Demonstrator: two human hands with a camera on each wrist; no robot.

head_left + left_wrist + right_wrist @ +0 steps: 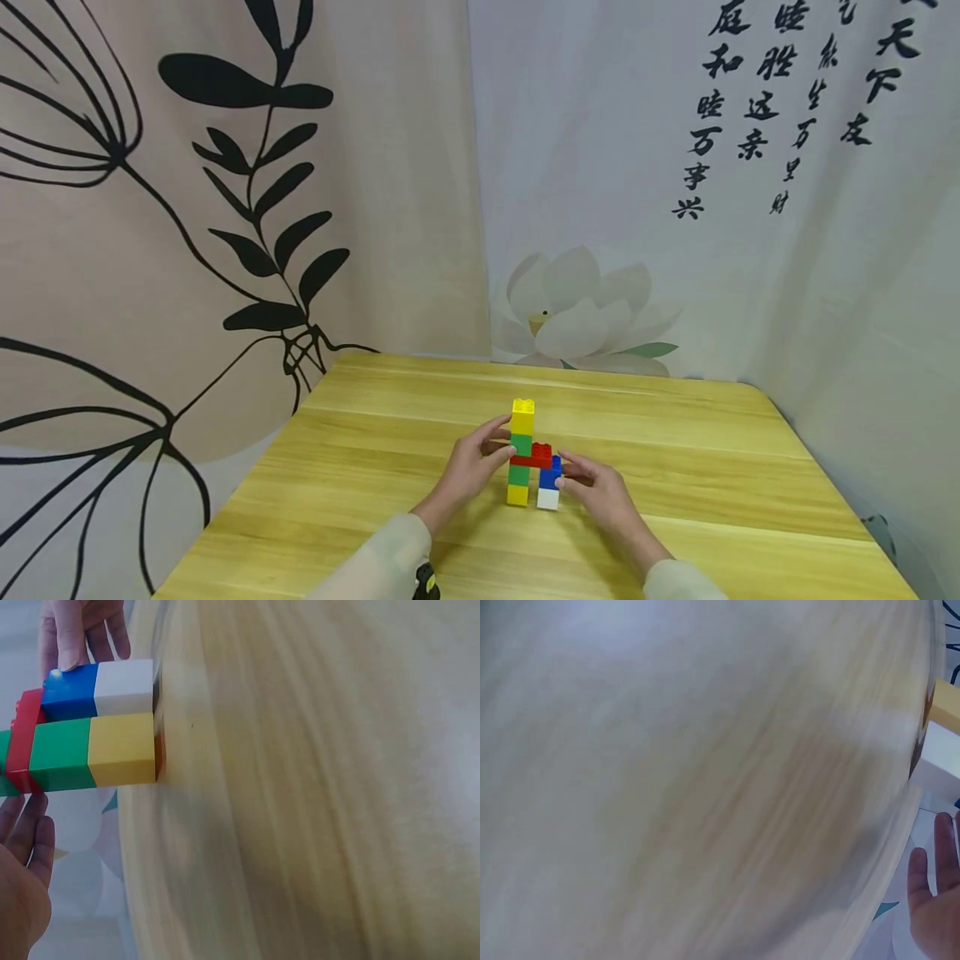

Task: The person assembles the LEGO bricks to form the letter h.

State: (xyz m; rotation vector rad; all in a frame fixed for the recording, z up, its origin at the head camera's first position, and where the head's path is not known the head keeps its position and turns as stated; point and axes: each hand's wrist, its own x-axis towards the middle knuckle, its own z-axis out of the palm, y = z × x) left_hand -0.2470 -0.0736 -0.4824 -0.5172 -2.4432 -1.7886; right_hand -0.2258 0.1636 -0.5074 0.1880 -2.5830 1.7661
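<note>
A structure of toy building blocks stands upright on the table. Its taller column has a yellow block (523,417) on top, then green (521,444), a red block (538,456), another green and yellow at the bottom. Beside it, under the red block's right end, a blue block (70,691) sits on a white block (124,686). My left hand (477,457) holds the taller column from the left, thumb near the red block and fingers partly hidden behind. From the right, my right hand (601,493) holds the blue block between thumb and fingers.
The wooden table (360,467) runs under both hands, its far edge close to a curtain (412,208) printed with plants and a lotus. A dark item with yellow marks (426,581) shows by the left sleeve (390,554).
</note>
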